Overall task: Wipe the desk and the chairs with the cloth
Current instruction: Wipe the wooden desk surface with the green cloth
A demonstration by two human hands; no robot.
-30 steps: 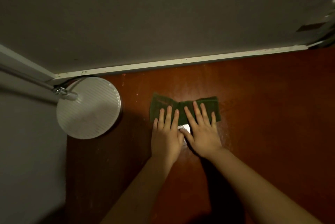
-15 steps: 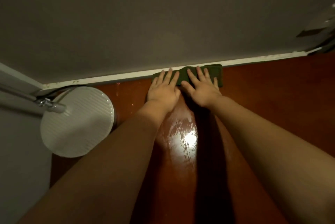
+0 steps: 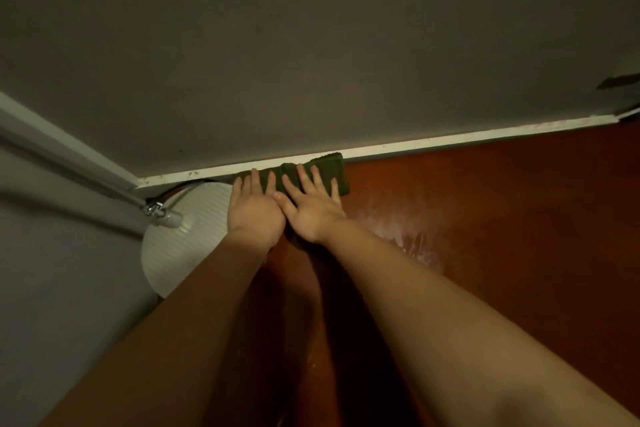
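My left hand (image 3: 254, 212) and right hand (image 3: 313, 210) press flat, fingers straight, side by side on the folded green cloth (image 3: 327, 172) at the back edge of the desk (image 3: 502, 219); soft, light and limp, it should slide best under spread palms

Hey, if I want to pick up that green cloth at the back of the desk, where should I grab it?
Pinch the green cloth at its free right end, coming from the right. It lies flat and folded, its far edge is against the white trim, and the left hand and right hand press flat on the rest.
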